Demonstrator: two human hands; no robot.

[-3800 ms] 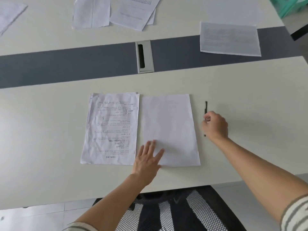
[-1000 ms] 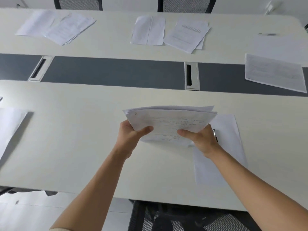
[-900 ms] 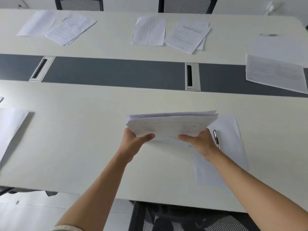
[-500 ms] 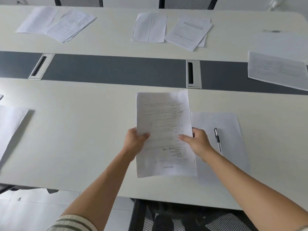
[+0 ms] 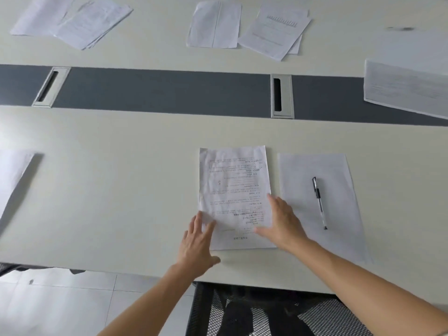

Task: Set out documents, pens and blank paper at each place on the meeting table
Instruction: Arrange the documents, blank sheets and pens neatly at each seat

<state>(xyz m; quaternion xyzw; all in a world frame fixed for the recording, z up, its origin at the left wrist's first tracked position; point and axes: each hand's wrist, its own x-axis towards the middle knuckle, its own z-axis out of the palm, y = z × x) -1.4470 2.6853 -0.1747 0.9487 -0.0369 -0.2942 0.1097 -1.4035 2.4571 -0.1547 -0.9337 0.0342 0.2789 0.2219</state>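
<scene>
A printed document point(image 5: 234, 187) lies flat on the white meeting table point(image 5: 116, 190), near its front edge. My left hand point(image 5: 197, 241) rests with straight fingers on the document's lower left corner. My right hand point(image 5: 282, 221) lies flat against its lower right edge, thumb on the page. Just right of the document is a blank sheet point(image 5: 339, 190) with a black pen point(image 5: 319, 202) lying on it, tip toward me.
Other paper sets lie across the table: far left point(image 5: 72, 20), far middle point(image 5: 247, 27), a sheet at the right point(image 5: 404, 90), another at the left edge point(image 5: 12, 175). A dark strip point(image 5: 157, 90) with two cable slots runs along the table. A mesh chair point(image 5: 266, 314) stands below.
The document was held up in both hands above the table; now it lies flat beside the blank sheet, and both hands have opened onto its lower corners.
</scene>
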